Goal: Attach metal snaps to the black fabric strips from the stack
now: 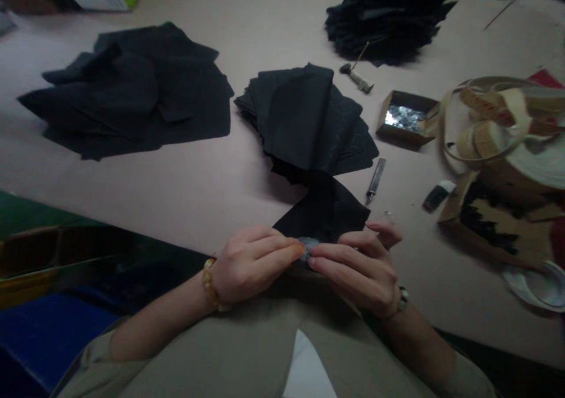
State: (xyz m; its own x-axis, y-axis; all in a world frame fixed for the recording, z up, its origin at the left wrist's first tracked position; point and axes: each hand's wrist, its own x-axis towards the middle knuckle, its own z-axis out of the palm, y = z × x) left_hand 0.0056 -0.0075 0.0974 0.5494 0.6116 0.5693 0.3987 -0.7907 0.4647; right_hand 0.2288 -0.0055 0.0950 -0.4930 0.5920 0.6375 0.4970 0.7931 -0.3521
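At the table's near edge, my left hand and my right hand meet at a small pale disc-like piece. The fingertips of both hands pinch it from either side. Under and beyond it lies a black fabric piece, its near end hidden by my fingers. That fabric reaches to a fanned stack of black fabric pieces in the middle of the table. A small metal tool rests right of the fabric.
More black fabric lies in a left pile and a back pile. At right are a small box of shiny pieces, tape rolls, a box with black pieces and a dark bottle-like item.
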